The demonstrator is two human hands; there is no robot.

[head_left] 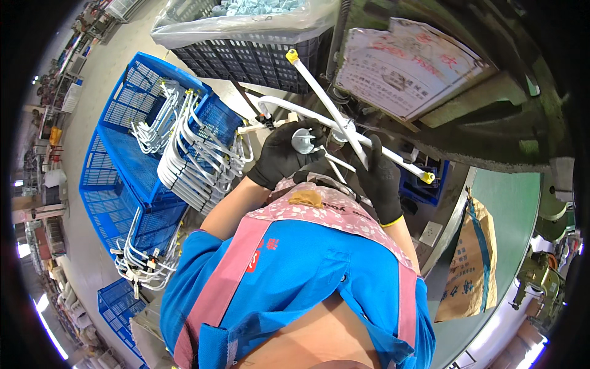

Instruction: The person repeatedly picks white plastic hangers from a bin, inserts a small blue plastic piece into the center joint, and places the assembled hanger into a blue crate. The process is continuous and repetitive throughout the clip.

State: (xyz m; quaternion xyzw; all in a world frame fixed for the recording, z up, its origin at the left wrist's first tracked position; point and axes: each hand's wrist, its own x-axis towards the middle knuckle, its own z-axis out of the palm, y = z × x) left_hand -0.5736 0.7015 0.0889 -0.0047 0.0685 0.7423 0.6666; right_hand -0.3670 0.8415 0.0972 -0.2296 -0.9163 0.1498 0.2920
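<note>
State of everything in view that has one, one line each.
Left hand: gloved, holding grey piece
White tubes: crossed, yellow ends
Right hand: gloved, at one tube's lower end
Black crate: lined, pale parts inside
Blue crate: holding bent tubes
Brown sack: creased

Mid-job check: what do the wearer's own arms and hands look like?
The left hand and right hand wear black gloves. The right glove has a yellow edge at its cuff; none is visible on the left. Blue sleeves leave the forearms bare.
</note>
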